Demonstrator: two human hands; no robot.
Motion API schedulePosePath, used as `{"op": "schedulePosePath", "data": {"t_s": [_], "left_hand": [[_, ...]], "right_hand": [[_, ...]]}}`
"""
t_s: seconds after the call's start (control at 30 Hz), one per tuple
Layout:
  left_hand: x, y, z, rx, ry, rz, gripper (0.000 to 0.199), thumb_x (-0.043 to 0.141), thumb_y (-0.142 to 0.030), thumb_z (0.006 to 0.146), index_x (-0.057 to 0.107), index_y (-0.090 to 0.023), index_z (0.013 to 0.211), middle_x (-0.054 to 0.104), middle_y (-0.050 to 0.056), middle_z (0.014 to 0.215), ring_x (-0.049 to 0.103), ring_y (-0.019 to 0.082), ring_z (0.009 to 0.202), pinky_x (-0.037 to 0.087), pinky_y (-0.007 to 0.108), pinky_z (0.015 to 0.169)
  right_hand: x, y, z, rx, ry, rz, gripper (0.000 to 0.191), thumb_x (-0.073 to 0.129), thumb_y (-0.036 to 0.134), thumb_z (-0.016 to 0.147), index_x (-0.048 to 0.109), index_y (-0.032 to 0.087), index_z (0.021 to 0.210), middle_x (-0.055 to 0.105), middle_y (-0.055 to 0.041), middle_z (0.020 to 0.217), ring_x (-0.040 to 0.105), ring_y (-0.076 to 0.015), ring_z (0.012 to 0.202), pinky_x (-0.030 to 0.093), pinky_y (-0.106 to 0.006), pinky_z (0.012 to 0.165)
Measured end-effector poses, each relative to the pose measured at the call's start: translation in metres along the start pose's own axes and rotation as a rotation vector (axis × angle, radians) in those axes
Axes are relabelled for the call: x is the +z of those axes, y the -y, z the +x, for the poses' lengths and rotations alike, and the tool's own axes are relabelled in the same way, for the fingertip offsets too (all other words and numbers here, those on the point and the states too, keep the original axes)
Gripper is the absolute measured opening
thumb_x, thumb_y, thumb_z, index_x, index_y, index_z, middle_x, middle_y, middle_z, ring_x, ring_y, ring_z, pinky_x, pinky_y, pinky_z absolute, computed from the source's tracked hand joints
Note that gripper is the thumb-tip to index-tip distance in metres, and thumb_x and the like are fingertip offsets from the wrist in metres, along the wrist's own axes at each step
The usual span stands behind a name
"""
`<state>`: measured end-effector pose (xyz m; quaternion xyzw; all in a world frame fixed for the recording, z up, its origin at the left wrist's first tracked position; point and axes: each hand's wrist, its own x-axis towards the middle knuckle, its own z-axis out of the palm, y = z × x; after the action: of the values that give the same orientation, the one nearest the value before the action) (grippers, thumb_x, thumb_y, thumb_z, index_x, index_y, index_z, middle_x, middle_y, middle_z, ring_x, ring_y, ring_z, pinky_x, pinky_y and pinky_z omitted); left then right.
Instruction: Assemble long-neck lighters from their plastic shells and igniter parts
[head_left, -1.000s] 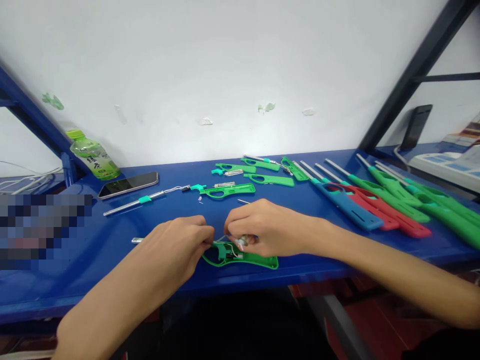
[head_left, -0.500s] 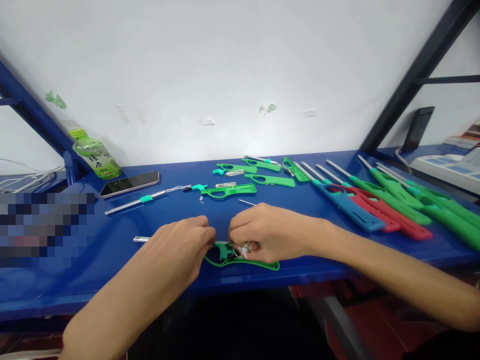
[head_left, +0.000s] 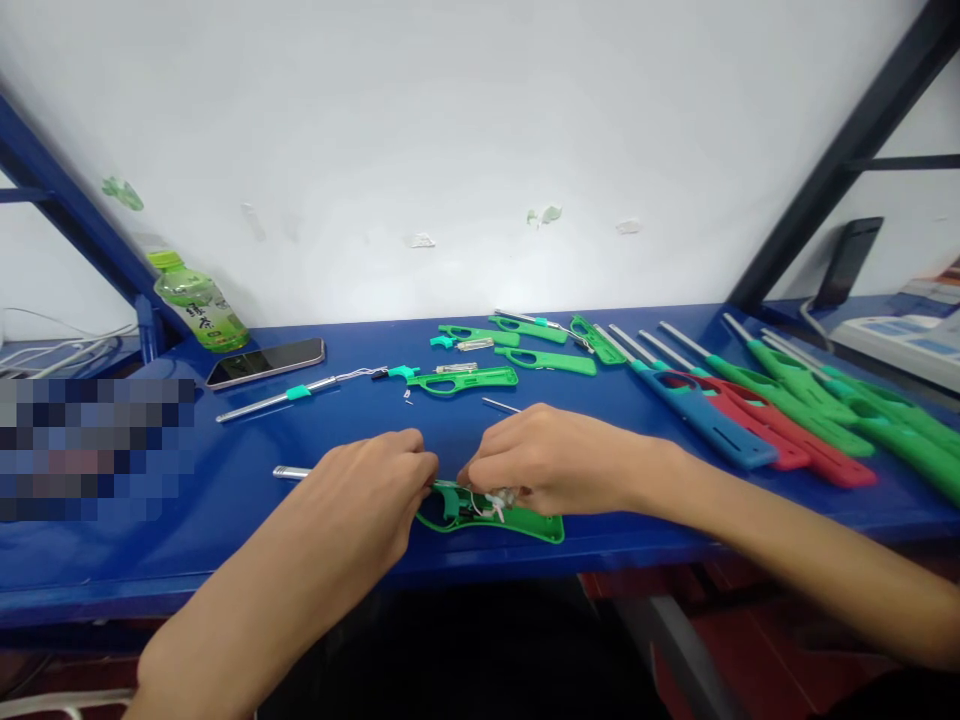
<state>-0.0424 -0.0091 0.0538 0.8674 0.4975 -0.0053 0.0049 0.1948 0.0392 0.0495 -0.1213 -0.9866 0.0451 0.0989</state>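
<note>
A green lighter casing half (head_left: 536, 525) lies at the table's front edge, its hollow side up, with a teal trigger, a black part and thin wires in it. My left hand (head_left: 375, 480) is closed around the casing's left end, where a metal barrel (head_left: 291, 473) sticks out to the left. Over the casing's middle, my right hand (head_left: 547, 455) has its fingers closed on a clear gas tank (head_left: 510, 496) with white bits at its end. Both sets of fingertips are partly hidden.
Behind lie green casing halves (head_left: 547, 361), a barrel with wires (head_left: 277, 400) and a thin metal rod (head_left: 499, 405). Blue, red and green lighters (head_left: 720, 425) are lined up at right. A phone (head_left: 266, 363) and a green bottle (head_left: 201, 305) stand back left.
My right hand has shifted slightly to the right and up, with the clear tank. More of the wires and the casing's right end shows. My left hand keeps its hold.
</note>
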Motion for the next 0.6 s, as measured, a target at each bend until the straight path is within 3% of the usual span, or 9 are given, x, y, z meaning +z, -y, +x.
{"op": "schedulePosePath", "data": {"t_s": [0.27,0.6], "left_hand": [[0.0018,0.0026,0.0001,0.024,-0.017,-0.001,0.030,0.050,-0.007,0.095,0.074,-0.024,0.090,0.070,0.005,0.090,0.067,0.021,0.077,0.036,0.033,0.060],[0.0026,0.0044,0.0019,0.030,-0.018,-0.032,0.028,0.051,-0.010,0.095,0.074,-0.025,0.088,0.069,0.004,0.087,0.068,0.020,0.077,0.039,0.031,0.063]], "right_hand": [[0.0041,-0.0012,-0.0021,0.016,-0.093,0.101,0.021,0.055,0.001,0.092,0.069,0.017,0.091,0.076,-0.0054,0.088,0.066,-0.0169,0.078,0.046,-0.026,0.068],[-0.0002,0.0007,-0.0021,0.056,-0.003,0.127,0.022,0.056,-0.002,0.085,0.066,0.018,0.087,0.070,-0.0025,0.083,0.060,-0.0160,0.074,0.041,-0.027,0.065]]}}
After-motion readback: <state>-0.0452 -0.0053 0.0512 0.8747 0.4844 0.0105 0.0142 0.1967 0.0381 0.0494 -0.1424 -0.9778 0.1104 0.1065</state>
